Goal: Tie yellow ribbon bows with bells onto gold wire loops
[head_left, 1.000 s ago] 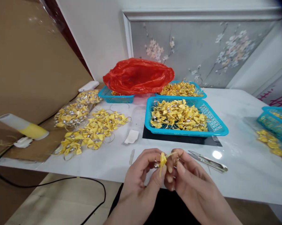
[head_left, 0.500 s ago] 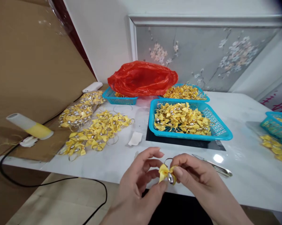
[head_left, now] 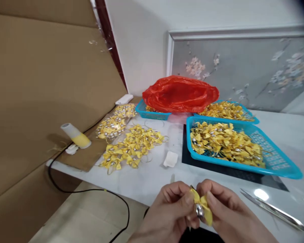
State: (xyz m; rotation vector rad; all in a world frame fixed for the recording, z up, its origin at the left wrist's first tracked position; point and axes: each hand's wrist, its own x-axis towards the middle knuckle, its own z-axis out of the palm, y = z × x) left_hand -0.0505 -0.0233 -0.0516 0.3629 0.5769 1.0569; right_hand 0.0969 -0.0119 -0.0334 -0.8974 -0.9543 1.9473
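Between both hands, near the table's front edge, is a yellow ribbon bow [head_left: 204, 210] with a shiny silver bead at its middle. My left hand [head_left: 173, 207] pinches the bow's left loop between thumb and fingers. On the other side, my right hand [head_left: 224, 207] is closed on the right loop with its thumb in front. The fingertips behind the bow are partly hidden. To the right of my right hand lie pointed metal scissors or snips [head_left: 273, 209]; their exact kind is hard to make out.
A blue basket [head_left: 280, 173] full of like bows stands on a black mat [head_left: 270, 179]. Behind are two more baskets and a red plastic bag [head_left: 152, 94]. Loose bows [head_left: 131, 148], bagged bows [head_left: 111, 126], a white paper scrap [head_left: 170, 159] and a yellow-white tube [head_left: 77, 136] lie leftward.
The view has swung left, so things sit further right. My left fingers, spread around the bow before, have closed on it, and the bow has tilted.
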